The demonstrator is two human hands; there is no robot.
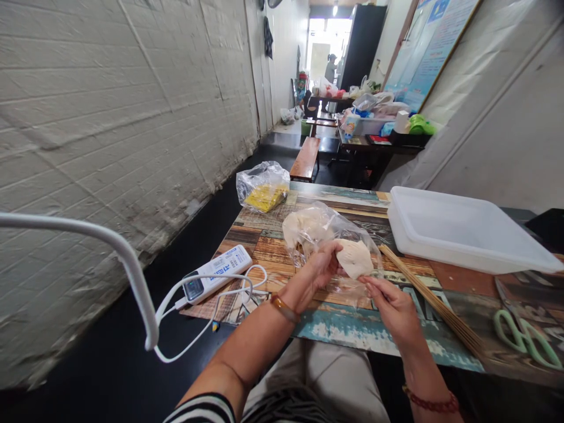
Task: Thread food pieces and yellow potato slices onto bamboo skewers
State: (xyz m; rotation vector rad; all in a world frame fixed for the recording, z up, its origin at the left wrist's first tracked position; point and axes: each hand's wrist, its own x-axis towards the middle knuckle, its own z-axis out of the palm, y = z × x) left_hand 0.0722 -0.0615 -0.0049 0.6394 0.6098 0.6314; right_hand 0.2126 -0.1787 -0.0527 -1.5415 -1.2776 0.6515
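My left hand [324, 264] is closed on a pale, flat piece of raw food [355, 257], pinching its left edge just above the table. My right hand [392, 305] sits below and to the right of that piece, fingers curled, its fingertips at the crumpled clear plastic bag [317, 226] that lies under and behind the piece. More pale pieces are inside the bag. A bundle of bamboo skewers [423, 291] lies diagonally right beside my right hand.
A white plastic tub [462, 229] stands at the right. Green-handled scissors [524, 338] lie near the front right edge. A second bag with yellow contents [263, 188] is at the far left corner. A white power bank with cable [218, 273] lies left. A person stands far back.
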